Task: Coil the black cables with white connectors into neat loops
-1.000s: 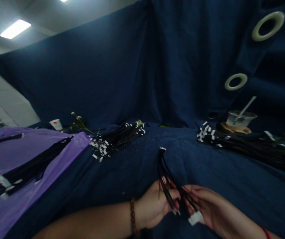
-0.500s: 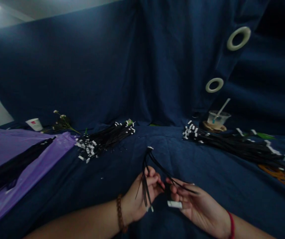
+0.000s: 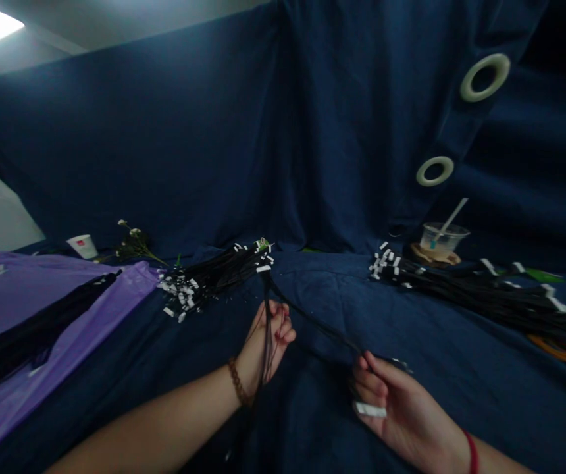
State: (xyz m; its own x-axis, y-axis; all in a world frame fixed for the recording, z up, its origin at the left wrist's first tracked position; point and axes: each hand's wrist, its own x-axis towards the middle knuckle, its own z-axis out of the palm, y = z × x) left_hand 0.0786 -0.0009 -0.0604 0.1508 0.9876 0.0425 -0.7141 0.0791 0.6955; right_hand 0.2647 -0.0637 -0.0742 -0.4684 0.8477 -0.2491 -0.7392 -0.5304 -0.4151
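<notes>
Over dark blue cloth I watch, from afar, the black wires held up — the left hand is closed around them, while the right hand pinches some of them, with a white piece also in its grip.

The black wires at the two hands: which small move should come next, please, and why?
Probably draw the right hand gently away from the left hand. The black wires fork below a white plug: some run to the right hand, others hang across the left; this may open the fork more.
</notes>
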